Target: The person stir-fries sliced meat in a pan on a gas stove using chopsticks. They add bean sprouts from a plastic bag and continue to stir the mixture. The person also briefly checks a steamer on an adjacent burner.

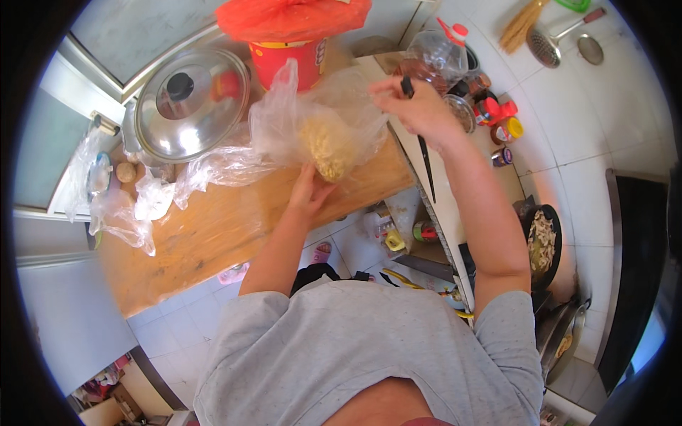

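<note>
A clear plastic bag (330,144) with yellowish crumbly food in its lower part is over the wooden tabletop (213,223). My left hand (311,191) supports the bag from below, fingers against its bottom. My right hand (418,106) pinches the bag's upper right edge and also holds a pair of dark chopsticks (426,165), which slant down from the palm over the pale counter. What exactly the food is, I cannot tell.
A lidded steel pot (192,106) and a red bucket (285,64) stand at the back. Crumpled plastic bags (218,170) lie on the left. An oil jug (437,58) and spice jars (506,130) line the right counter, with a pan of food (542,245) nearer me.
</note>
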{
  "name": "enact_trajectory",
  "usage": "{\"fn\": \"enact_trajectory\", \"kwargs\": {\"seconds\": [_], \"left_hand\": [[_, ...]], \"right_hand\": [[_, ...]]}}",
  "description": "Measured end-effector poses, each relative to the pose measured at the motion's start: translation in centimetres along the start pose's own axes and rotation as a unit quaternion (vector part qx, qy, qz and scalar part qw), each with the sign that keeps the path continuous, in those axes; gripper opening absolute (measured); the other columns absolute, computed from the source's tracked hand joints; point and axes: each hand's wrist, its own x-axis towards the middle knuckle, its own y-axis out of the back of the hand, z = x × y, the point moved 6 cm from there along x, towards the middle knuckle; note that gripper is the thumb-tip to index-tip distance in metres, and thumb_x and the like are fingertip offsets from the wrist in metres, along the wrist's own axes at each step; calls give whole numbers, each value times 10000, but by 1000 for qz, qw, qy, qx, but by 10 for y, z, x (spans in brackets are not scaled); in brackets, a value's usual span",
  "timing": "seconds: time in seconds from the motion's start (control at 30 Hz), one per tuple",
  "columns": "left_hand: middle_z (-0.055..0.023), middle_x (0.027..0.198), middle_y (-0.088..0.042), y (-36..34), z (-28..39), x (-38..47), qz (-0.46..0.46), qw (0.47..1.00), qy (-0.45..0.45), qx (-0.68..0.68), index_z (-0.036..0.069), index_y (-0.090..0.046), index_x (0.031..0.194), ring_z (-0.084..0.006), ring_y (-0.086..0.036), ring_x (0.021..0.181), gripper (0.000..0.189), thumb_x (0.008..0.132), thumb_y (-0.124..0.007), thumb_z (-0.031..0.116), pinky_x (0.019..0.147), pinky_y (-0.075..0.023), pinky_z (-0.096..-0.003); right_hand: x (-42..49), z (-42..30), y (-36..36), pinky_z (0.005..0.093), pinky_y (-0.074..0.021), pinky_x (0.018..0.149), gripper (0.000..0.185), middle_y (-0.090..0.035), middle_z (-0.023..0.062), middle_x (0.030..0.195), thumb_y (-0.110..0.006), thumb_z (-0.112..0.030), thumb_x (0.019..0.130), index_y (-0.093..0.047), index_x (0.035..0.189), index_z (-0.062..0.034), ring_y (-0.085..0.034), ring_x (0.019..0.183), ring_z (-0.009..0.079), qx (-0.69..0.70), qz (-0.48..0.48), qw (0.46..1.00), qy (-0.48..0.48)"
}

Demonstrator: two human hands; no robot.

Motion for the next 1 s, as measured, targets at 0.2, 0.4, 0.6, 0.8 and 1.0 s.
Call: {"fn": "enact_trajectory", "kwargs": {"seconds": [0.2, 0.4, 0.6, 0.8, 1.0], "left_hand": [[-79, 1291, -527, 68, 18, -57, 148, 987, 22, -54, 50, -497, 1278, -276, -546, 1155, 399, 954, -582, 267, 938, -508, -384], [-60, 1036, -635, 36, 58, -90, 171, 977, -104, 68, 34, -599, 1142, -174, -625, 930, 239, 973, -554, 196, 817, -546, -298], [-44, 965, -665, -105, 106, -140, -106, 943, -124, 289, 10, -646, 1072, -105, -623, 807, 256, 990, -541, 228, 734, -518, -250], [-149, 1217, -590, -169, 95, -189, -264, 960, 61, 69, 24, -443, 1384, -204, -612, 1053, 532, 1034, -349, 414, 830, -533, -321], [-85, 1092, -621, -98, 122, -147, -39, 994, -62, 78, 56, -538, 1141, -178, -620, 939, 308, 1013, -459, 325, 750, -526, -303]], "right_hand": [[-9, 64, -37, 198, -271, 450, 218, -568, -32, 750, -631, -188, 880, -694, 1068, -95, -397, 539, 28, 66, -21, 995, -75], [-30, 84, -32, 257, -424, 618, 193, -639, 56, 816, -607, -166, 907, -676, 1027, -30, -550, 704, 108, -20, 63, 998, -19], [-82, -28, -26, 308, -471, 659, 229, -651, 143, 924, -599, -177, 916, -653, 960, 41, -597, 741, 206, -43, 191, 966, 168], [-120, -81, -36, 328, -468, 627, 247, -574, 135, 870, -682, -221, 843, -679, 932, 10, -569, 722, 233, -173, 188, 833, 490], [-97, -41, -144, 388, -515, 785, 180, -601, 136, 1029, -619, -58, 820, -669, 990, -91, -603, 882, 283, -218, 18, 803, 554]]}}
